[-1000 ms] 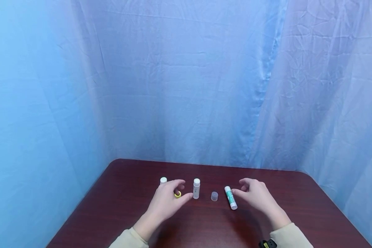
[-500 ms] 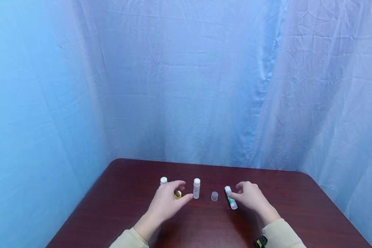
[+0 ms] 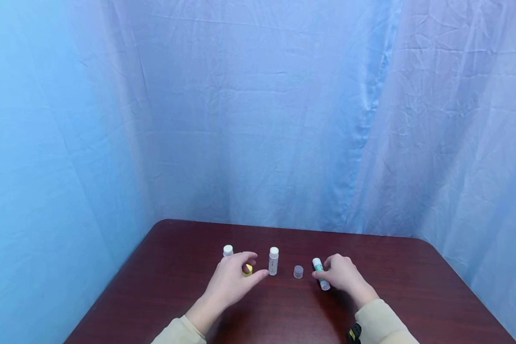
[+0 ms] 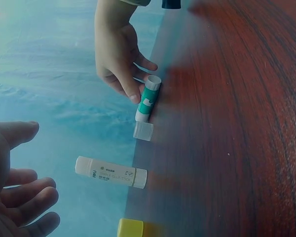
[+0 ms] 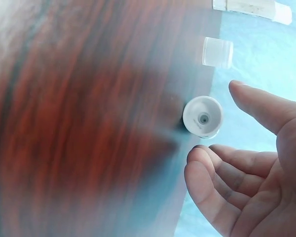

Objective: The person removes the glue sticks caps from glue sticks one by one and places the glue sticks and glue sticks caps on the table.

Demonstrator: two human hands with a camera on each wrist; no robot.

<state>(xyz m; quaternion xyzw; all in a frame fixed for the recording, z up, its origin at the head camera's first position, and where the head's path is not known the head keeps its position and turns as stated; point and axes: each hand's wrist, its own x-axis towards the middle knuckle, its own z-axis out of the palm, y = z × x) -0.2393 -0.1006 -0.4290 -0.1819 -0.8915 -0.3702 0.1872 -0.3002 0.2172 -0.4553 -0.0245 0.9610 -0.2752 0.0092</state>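
A white glue stick point(image 3: 273, 262) stands upright with printed text on its label. My left hand point(image 3: 232, 278) hovers just left of it, thumb and fingers spread apart, holding nothing. Lying on the table is a green-and-white glue stick point(image 3: 321, 274), its end facing the right wrist view. My right hand point(image 3: 344, 274) reaches over it, thumb on one side and fingers on the other, with a gap around it in the right wrist view. A clear cap point(image 3: 298, 272) stands between the two glue sticks.
Partly hidden behind my left hand are a yellow cap-like piece point(image 3: 248, 270) and another white-topped tube point(image 3: 228, 251). Everything stands on a dark red wooden table point(image 3: 189, 239), with blue curtains point(image 3: 258, 119) behind and at the sides.
My right hand has moved left and down over the green-and-white glue stick, its thumb crossing over to the stick's left side. The left hand has stayed nearly still.
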